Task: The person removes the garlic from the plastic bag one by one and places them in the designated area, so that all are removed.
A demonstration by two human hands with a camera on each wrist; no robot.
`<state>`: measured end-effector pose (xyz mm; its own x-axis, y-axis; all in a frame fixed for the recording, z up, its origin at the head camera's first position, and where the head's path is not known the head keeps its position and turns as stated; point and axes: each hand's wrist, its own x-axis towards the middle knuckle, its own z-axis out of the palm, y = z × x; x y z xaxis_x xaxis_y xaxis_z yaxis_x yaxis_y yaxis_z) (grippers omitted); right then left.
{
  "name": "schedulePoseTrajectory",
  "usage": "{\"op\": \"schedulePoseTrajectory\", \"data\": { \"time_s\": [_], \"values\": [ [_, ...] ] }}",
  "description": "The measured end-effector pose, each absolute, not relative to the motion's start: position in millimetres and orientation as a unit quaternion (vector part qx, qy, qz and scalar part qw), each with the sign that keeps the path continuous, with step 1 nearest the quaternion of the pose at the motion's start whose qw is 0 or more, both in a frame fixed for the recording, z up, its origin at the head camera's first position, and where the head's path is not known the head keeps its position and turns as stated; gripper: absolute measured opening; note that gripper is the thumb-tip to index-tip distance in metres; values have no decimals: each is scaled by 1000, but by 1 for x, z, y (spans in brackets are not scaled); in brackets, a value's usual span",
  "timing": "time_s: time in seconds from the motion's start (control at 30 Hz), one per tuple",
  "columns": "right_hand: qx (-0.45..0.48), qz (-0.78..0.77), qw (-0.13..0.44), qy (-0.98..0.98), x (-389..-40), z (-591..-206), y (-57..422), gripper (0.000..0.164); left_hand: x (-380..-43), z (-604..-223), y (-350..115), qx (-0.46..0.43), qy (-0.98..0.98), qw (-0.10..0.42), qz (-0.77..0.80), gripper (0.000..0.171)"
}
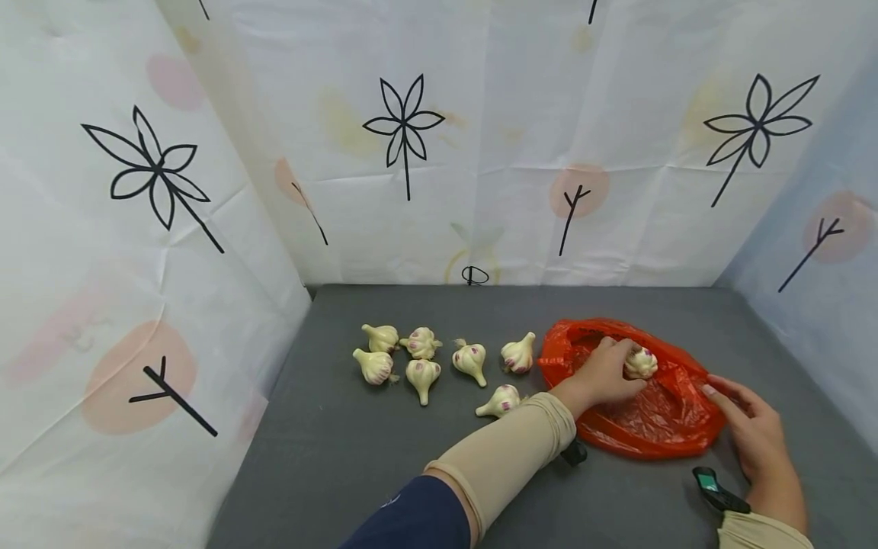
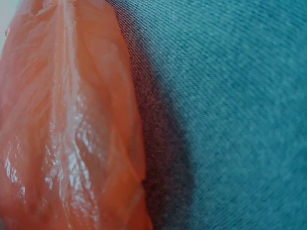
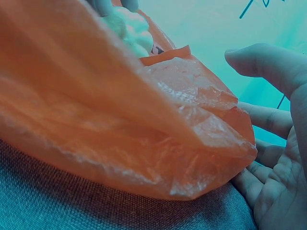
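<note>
Over the mouth of a red plastic bag [image 1: 668, 408], my left hand [image 1: 607, 371] holds a garlic bulb [image 1: 641, 364] with purple streaks. The right wrist view shows fingertips [image 3: 129, 4] on top of that bulb [image 3: 132, 31], just past the bag's rim. My right hand [image 1: 757, 427] is at the bag's right end. Its fingers touch the outside of the bag [image 3: 206, 167], while the thumb [image 3: 259, 60] stands raised away from the plastic. Only the bag's glossy side [image 2: 72, 120] fills the left part of the left wrist view; the left hand is out of sight there.
Several garlic bulbs [image 1: 423, 379] lie on the dark grey table [image 1: 343, 473] left of the bag. One bulb [image 1: 501, 400] is close beside my left forearm, and another [image 1: 518, 353] is near the bag's left edge. Patterned white cloth [image 1: 480, 152] encloses the table's back and sides.
</note>
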<state>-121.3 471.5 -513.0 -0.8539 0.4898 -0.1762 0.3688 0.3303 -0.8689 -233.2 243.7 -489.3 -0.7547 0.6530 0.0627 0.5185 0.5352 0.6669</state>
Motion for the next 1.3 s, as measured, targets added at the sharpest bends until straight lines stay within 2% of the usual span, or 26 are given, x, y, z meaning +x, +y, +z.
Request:
{"op": "schedulePoseTrajectory", "data": {
  "time_s": [0.17,0.4,0.63,0.9,1.1,1.3],
  "values": [
    [-277,518,53,-808,-124,-511,471,65,-232,-487,243,347,870,85,341,39],
    [-277,514,49,-810,-123,-511,470,67,-229,-484,243,338,860,95,370,31],
    [-275,512,48,-812,-123,-513,470,68,-227,-488,243,346,862,81,361,24],
    [-266,518,46,-812,-122,-511,471,68,-225,-487,244,340,864,77,364,30],
    [-261,522,51,-811,-121,-511,472,66,-228,-486,245,346,866,55,356,36],
    [-260,520,53,-812,-121,-512,472,63,-229,-484,245,354,863,49,356,36]
  ]
}}
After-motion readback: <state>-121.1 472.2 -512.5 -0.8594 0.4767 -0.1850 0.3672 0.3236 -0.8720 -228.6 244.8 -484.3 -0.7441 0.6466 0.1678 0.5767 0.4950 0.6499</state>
